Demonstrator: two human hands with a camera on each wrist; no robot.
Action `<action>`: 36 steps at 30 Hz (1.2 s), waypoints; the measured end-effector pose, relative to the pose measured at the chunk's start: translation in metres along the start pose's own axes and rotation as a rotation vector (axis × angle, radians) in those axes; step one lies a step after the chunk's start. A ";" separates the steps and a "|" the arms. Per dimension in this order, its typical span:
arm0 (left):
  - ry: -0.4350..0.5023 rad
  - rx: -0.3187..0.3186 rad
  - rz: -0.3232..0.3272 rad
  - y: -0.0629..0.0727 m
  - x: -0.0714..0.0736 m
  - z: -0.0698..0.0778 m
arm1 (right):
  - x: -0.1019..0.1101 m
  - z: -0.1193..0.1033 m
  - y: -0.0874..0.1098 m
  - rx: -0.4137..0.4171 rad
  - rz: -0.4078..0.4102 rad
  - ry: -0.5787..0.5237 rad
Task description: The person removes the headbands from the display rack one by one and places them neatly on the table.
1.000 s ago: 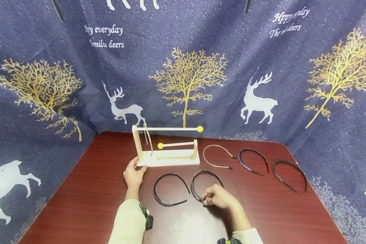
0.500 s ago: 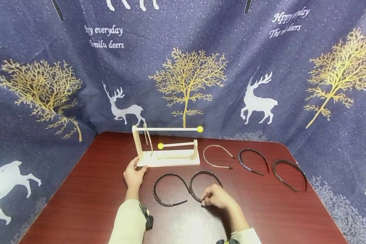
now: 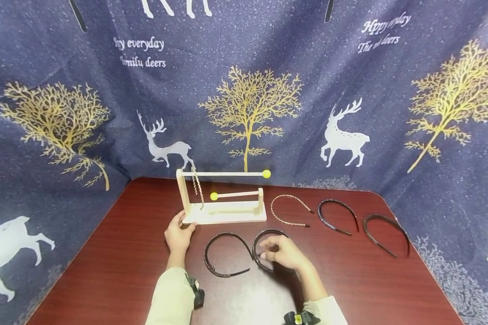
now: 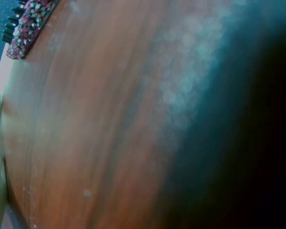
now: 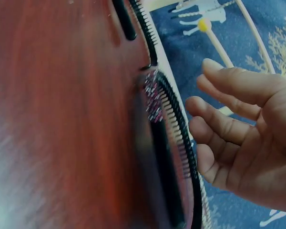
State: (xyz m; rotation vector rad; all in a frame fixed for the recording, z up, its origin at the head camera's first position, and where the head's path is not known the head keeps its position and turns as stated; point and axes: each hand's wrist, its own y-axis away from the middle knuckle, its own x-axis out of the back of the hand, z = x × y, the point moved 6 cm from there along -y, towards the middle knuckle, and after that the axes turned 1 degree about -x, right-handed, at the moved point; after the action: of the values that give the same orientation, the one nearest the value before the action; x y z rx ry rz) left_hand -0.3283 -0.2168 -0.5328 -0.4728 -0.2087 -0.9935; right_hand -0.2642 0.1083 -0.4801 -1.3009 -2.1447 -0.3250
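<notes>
My left hand [image 3: 179,233] grips the left end of a pale wooden two-bar stand [image 3: 227,218] at its base. A braided headband [image 3: 199,192] hangs from the upper bar near its left post. My right hand [image 3: 285,253] is over a black toothed headband [image 3: 255,247] on the table and covers part of it. In the right wrist view that headband shows a sparkly stone-covered stretch [image 5: 154,102], and the fingers are apart with nothing between them. Another dark toothed headband [image 3: 207,253] lies just left, its end meeting the first. Only fingertips of the left hand show in the left wrist view.
On the right of the reddish-brown table [image 3: 126,271] lie a braided headband [image 3: 273,211], a bluish dark headband [image 3: 322,215] and a dark headband [image 3: 369,231]. Yellow balls cap the stand's upper [image 3: 266,174] and lower bars. A blue deer-print cloth [image 3: 244,36] hangs behind.
The right hand slid the toothed headband slightly left until it met its neighbour, then let go and rose up and away from its lower end. The left hand stays on the stand.
</notes>
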 end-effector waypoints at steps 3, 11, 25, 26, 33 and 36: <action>0.002 0.002 -0.001 0.000 0.001 0.000 | 0.000 -0.005 -0.008 0.021 0.011 0.008; -0.008 0.013 0.004 0.000 0.002 0.001 | -0.006 -0.020 -0.032 0.046 0.022 -0.089; 0.017 0.024 -0.012 0.002 0.002 0.002 | 0.001 -0.090 -0.079 0.084 0.051 -0.335; 0.020 0.025 -0.012 0.002 0.002 0.002 | 0.000 -0.092 -0.082 0.091 0.055 -0.346; 0.043 0.022 -0.004 0.001 0.002 0.003 | -0.011 -0.101 -0.108 0.118 0.043 -0.417; 0.047 0.025 0.002 0.001 0.002 0.003 | -0.017 -0.103 -0.118 0.120 0.045 -0.445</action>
State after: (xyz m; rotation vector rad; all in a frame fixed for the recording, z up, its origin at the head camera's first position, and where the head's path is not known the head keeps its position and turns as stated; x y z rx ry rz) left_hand -0.3261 -0.2164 -0.5297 -0.4267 -0.1785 -0.9984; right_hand -0.3224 -0.0124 -0.3974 -1.4519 -2.4452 0.1254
